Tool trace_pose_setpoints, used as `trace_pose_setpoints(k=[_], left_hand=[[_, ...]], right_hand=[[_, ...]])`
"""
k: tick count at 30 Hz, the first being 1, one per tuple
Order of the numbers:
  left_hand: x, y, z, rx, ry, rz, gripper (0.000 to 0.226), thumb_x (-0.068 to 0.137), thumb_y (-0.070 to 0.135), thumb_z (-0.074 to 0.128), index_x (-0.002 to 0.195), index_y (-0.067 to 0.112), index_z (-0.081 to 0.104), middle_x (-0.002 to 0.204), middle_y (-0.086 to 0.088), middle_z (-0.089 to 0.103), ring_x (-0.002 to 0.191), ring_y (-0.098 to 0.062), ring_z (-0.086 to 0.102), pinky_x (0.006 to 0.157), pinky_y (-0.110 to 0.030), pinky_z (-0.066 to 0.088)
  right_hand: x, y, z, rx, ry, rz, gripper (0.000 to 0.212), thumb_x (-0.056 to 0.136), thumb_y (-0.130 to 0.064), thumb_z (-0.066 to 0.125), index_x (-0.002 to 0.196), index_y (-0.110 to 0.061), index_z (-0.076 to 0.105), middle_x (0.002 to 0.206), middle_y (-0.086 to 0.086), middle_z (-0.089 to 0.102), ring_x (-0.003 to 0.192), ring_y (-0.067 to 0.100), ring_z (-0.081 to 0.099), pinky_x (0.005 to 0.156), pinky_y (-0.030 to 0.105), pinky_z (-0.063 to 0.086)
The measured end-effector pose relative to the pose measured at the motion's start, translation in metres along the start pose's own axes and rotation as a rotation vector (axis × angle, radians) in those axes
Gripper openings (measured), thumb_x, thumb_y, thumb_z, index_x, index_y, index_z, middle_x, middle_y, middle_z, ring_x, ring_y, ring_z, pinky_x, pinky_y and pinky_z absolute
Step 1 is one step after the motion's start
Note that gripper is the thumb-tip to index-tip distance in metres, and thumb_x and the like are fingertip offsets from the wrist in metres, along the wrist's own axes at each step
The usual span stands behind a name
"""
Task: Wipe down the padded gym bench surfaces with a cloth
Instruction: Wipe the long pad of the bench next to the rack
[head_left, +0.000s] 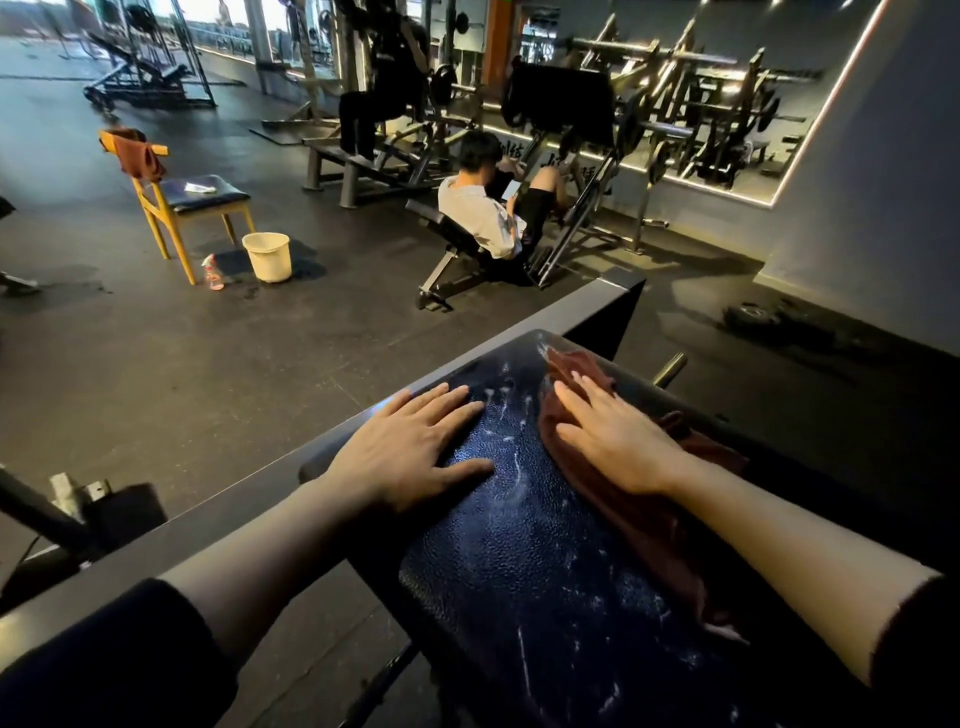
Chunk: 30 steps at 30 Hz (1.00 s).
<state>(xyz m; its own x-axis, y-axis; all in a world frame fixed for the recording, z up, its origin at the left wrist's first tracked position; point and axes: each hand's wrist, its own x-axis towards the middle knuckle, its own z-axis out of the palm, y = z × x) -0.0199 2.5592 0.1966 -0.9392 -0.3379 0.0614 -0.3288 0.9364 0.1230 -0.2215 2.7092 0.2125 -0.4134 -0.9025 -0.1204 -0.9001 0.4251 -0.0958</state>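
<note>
A dark blue padded bench pad (524, 545) runs from the bottom of the view up to the middle, with white wet streaks and droplets on it. A brown-red cloth (639, 509) lies along the pad's right side. My right hand (613, 431) presses flat on the cloth, fingers stretched forward. My left hand (410, 447) rests flat on the pad's left edge, fingers spread, holding nothing. Both forearms are bare below dark sleeves.
A grey metal frame bar (467, 358) runs along the pad's left side. Beyond it stand a wooden chair (182, 202) with a cloth over its back, a white bucket (267, 255) and a spray bottle (213, 273). A person (483, 208) sits on a machine.
</note>
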Motion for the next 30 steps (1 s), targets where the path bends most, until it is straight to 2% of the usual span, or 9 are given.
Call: trace_pose_setpoints(k=[3,8,11,15,23,27,30], left_hand=[[0.001,0.001,0.002,0.034,0.002,0.01,0.105,0.061,0.087,-0.017,0.151,0.037,0.0,0.159,0.013,-0.005,0.144,-0.004,-0.01,0.117,-0.029,-0.007],[0.002,0.001,0.003,0.029,-0.013,0.01,0.105,0.059,0.087,-0.019,0.15,0.037,-0.006,0.158,0.013,-0.011,0.143,-0.003,-0.014,0.115,-0.029,-0.011],[0.001,0.0,0.002,0.033,-0.024,0.024,0.101,0.062,0.085,-0.016,0.15,0.036,-0.008,0.157,0.012,-0.013,0.143,-0.004,-0.016,0.117,-0.031,-0.011],[0.002,-0.001,0.002,0.027,-0.024,0.034,0.093,0.066,0.083,-0.012,0.147,0.037,-0.013,0.154,0.012,-0.019,0.142,-0.004,-0.02,0.119,-0.034,-0.01],[0.006,-0.003,0.001,0.039,-0.034,0.033,0.101,0.061,0.085,-0.013,0.149,0.036,-0.009,0.157,0.012,-0.014,0.143,-0.002,-0.015,0.118,-0.03,-0.01],[0.005,-0.004,0.001,0.035,-0.029,0.039,0.105,0.058,0.087,-0.019,0.149,0.036,-0.009,0.157,0.011,-0.014,0.143,-0.002,-0.016,0.118,-0.03,-0.01],[0.004,-0.003,0.0,0.029,-0.041,0.04,0.098,0.061,0.085,-0.014,0.147,0.036,-0.014,0.156,0.011,-0.017,0.142,-0.003,-0.018,0.119,-0.033,-0.008]], right_hand=[[0.018,0.009,-0.005,-0.005,-0.02,0.039,0.06,0.102,-0.041,0.026,0.153,-0.019,0.005,0.161,0.007,0.0,0.148,0.014,-0.003,0.12,0.033,0.002],[0.085,0.003,-0.011,-0.024,0.005,0.171,0.063,0.102,-0.045,0.021,0.153,-0.013,0.004,0.16,0.014,0.0,0.148,0.023,0.0,0.119,0.039,0.005],[0.072,-0.009,-0.009,-0.022,0.01,0.114,0.063,0.102,-0.045,0.022,0.153,-0.013,0.004,0.16,0.014,-0.001,0.148,0.022,-0.001,0.119,0.038,0.004],[0.032,-0.013,0.001,0.01,0.001,0.019,0.062,0.102,-0.045,0.025,0.153,-0.02,0.002,0.16,0.006,-0.003,0.147,0.015,-0.004,0.118,0.032,0.0],[0.112,-0.008,-0.01,-0.016,0.011,0.123,0.062,0.101,-0.046,0.023,0.153,-0.016,0.007,0.16,0.013,0.004,0.148,0.022,0.003,0.119,0.038,0.006],[0.075,-0.02,-0.002,-0.02,0.034,-0.006,0.057,0.101,-0.043,0.026,0.151,-0.018,0.016,0.16,0.013,0.007,0.148,0.023,0.005,0.119,0.041,0.01],[0.041,-0.018,0.005,0.015,0.046,-0.09,0.059,0.1,-0.045,0.028,0.152,-0.022,0.013,0.161,0.005,0.005,0.148,0.016,0.002,0.12,0.039,0.01]])
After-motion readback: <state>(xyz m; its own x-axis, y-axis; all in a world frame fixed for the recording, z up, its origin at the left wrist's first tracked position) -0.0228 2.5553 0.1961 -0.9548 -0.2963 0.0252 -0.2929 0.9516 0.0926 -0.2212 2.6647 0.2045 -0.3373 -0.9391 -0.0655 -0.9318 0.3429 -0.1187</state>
